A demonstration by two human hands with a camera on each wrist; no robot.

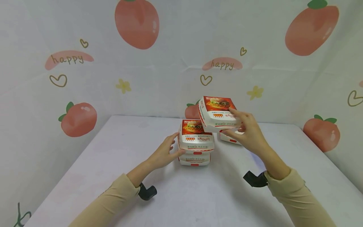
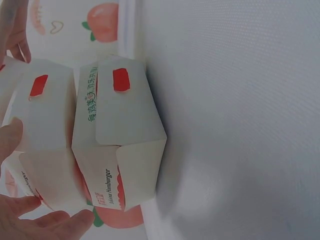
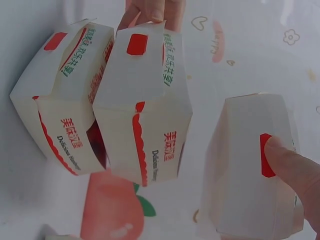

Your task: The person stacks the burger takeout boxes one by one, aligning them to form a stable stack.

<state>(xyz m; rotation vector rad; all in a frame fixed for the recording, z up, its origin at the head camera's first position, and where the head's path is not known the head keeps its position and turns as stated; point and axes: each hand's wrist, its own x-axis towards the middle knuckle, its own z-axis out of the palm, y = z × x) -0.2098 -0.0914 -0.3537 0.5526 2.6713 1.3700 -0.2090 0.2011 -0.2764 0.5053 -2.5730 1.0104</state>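
Two white and red burger boxes stand stacked, the upper box [image 1: 196, 142] resting on the lower box [image 1: 194, 159]. My left hand [image 1: 163, 154] holds the upper one at its left side, thumb on the front and fingers along the side. In the left wrist view that upper box [image 2: 45, 107] sits against the lower box [image 2: 120, 110]. My right hand [image 1: 250, 132] grips a third box [image 1: 219, 115], tilted and raised beside and slightly above the stack's right side. In the right wrist view the thumb presses the red tab of this raised box [image 3: 250, 165].
Another burger box [image 1: 230, 138] stands on the white table [image 1: 193, 201] behind and below the raised one, partly hidden by it and my right hand. A white backdrop [image 1: 170, 63] with printed fruit hangs behind the table. Black wrist mounts hang under both forearms.
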